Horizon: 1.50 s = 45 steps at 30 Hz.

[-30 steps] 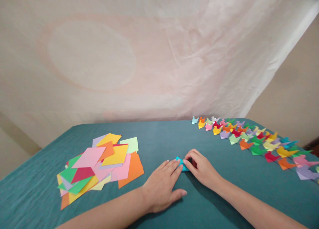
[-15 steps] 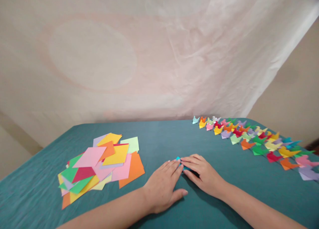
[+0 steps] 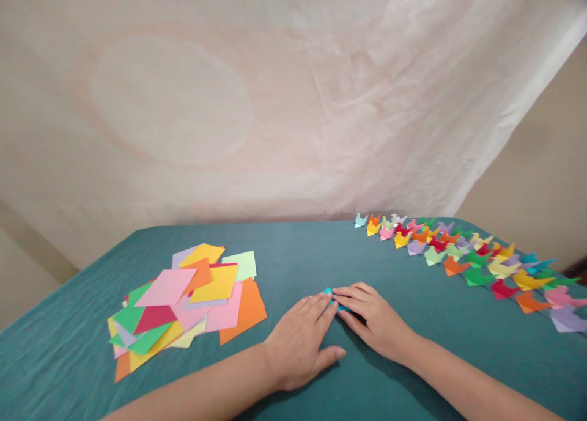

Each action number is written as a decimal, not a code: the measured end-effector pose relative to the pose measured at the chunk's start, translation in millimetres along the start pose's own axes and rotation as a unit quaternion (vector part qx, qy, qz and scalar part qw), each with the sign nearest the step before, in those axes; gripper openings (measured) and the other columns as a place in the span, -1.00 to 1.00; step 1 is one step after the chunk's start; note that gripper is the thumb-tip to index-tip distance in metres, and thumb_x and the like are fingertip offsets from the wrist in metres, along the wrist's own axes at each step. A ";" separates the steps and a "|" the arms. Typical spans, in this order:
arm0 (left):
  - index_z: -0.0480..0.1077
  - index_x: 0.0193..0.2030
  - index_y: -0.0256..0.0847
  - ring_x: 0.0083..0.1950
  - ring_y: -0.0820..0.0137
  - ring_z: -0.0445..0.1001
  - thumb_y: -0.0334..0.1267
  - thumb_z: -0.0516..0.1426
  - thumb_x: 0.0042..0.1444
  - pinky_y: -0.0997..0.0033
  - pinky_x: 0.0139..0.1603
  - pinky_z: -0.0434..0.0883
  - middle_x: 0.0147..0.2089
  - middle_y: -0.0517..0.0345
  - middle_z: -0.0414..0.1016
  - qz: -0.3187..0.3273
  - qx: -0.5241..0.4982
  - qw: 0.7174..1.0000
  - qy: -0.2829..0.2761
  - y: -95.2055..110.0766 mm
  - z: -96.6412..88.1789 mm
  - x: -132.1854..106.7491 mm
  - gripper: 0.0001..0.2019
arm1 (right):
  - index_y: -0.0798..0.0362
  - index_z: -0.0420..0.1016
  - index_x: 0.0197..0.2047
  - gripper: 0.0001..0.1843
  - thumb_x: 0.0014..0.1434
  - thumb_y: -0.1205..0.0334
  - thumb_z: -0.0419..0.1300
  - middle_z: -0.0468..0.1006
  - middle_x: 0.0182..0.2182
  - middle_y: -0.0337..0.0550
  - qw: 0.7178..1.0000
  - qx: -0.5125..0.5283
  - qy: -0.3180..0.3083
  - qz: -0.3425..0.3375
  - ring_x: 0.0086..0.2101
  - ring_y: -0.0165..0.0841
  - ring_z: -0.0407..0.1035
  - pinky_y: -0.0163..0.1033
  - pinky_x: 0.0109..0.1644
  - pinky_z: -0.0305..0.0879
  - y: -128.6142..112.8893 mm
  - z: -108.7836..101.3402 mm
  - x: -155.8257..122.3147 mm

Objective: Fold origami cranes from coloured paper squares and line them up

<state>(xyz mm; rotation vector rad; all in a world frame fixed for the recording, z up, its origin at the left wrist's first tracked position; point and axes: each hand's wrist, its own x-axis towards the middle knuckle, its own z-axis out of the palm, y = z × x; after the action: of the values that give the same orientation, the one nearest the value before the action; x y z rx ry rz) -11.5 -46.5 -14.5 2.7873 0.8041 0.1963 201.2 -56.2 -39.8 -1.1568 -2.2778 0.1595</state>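
Note:
A small folded piece of blue paper [image 3: 328,291] lies on the teal tablecloth [image 3: 298,256], mostly covered by my fingers. My left hand [image 3: 300,341] lies flat with its fingers stretched out, the fingertips pressing on the paper's left side. My right hand [image 3: 373,322] also lies flat, fingers extended over the paper's right part, its fingertips meeting those of the left hand. Only a small blue tip shows beyond the fingers.
A loose pile of coloured paper squares [image 3: 183,302] lies at the left. Rows of several small folded paper birds [image 3: 468,259] run along the right side toward the table's far edge. A pale cloth backdrop [image 3: 257,103] hangs behind the table.
My right hand has gone from curled fingers pinching the blue paper to lying flat over it. The left hand has stayed in place.

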 end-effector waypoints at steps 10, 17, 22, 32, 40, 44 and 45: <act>0.06 0.25 -0.25 0.24 0.19 0.13 0.03 -0.10 0.23 0.12 0.24 0.10 0.27 -0.04 0.13 0.003 -0.014 1.000 0.023 -9.3 -6.6 5.2 -0.45 | -0.04 0.41 0.03 -0.68 0.21 0.30 0.08 0.48 -0.06 -0.10 1.000 -0.006 -0.002 0.003 -0.10 -0.27 0.31 -0.06 -0.02 0.27 1.3 0.6 0.3; 0.10 0.24 -0.23 0.23 0.19 0.13 0.04 -0.11 0.23 0.13 0.23 0.10 0.25 -0.02 0.16 0.000 -0.009 0.999 0.031 -11.5 -4.9 5.8 -0.47 | -0.01 0.43 -0.01 -0.72 0.21 0.28 0.07 0.48 -0.06 -0.10 1.000 -0.007 -0.001 0.006 -0.11 -0.28 0.31 -0.07 -0.01 0.27 -0.3 -0.2 0.7; 0.10 0.24 -0.22 0.21 0.20 0.14 0.05 -0.12 0.22 0.14 0.21 0.11 0.24 -0.01 0.17 0.000 0.000 1.000 0.028 -11.1 -6.8 5.4 -0.46 | -0.01 0.43 -0.02 -0.72 0.20 0.28 0.08 0.48 -0.06 -0.10 1.000 -0.012 -0.002 0.005 -0.11 -0.29 0.31 -0.09 -0.02 0.28 -0.6 -0.4 0.7; 0.09 0.24 -0.19 0.21 0.19 0.13 0.05 -0.12 0.22 0.14 0.20 0.11 0.25 0.00 0.16 0.003 0.011 1.000 0.025 -10.5 -9.5 6.2 -0.47 | -0.02 0.41 0.02 -0.70 0.21 0.28 0.07 0.48 -0.06 -0.10 1.000 -0.013 -0.003 0.007 -0.11 -0.27 0.31 -0.07 -0.02 0.27 -0.9 0.3 1.3; 0.09 0.24 -0.19 0.22 0.20 0.12 0.05 -0.10 0.22 0.14 0.21 0.10 0.25 0.03 0.16 -0.001 0.008 1.000 0.021 -10.8 -9.7 5.8 -0.47 | -0.01 0.43 -0.01 -0.73 0.22 0.28 0.06 0.47 -0.05 -0.11 1.000 -0.015 -0.009 0.017 -0.10 -0.27 0.30 -0.06 0.00 0.25 -1.7 0.7 1.3; 0.09 0.24 -0.19 0.22 0.20 0.12 0.05 -0.10 0.22 0.14 0.21 0.10 0.25 0.03 0.16 0.000 0.006 1.000 0.022 -10.9 -10.3 5.9 -0.47 | -0.02 0.42 -0.01 -0.72 0.21 0.28 0.07 0.48 -0.06 -0.12 1.000 -0.017 -0.007 0.013 -0.11 -0.28 0.31 -0.08 -0.01 0.27 -1.7 0.2 1.3; 0.09 0.24 -0.19 0.22 0.20 0.12 0.04 -0.10 0.22 0.14 0.21 0.10 0.25 0.03 0.16 0.000 0.006 1.000 0.022 -10.9 -10.4 6.0 -0.47 | -0.02 0.43 -0.01 -0.72 0.21 0.28 0.07 0.48 -0.06 -0.12 1.000 -0.018 -0.006 0.010 -0.11 -0.29 0.31 -0.09 -0.02 0.27 -1.9 -0.1 1.4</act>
<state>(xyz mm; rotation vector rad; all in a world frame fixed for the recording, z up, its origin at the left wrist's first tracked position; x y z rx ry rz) -14.0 -32.4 -6.9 2.8026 0.8172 0.2557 199.3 -56.3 -38.5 -1.2006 -2.2878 0.1350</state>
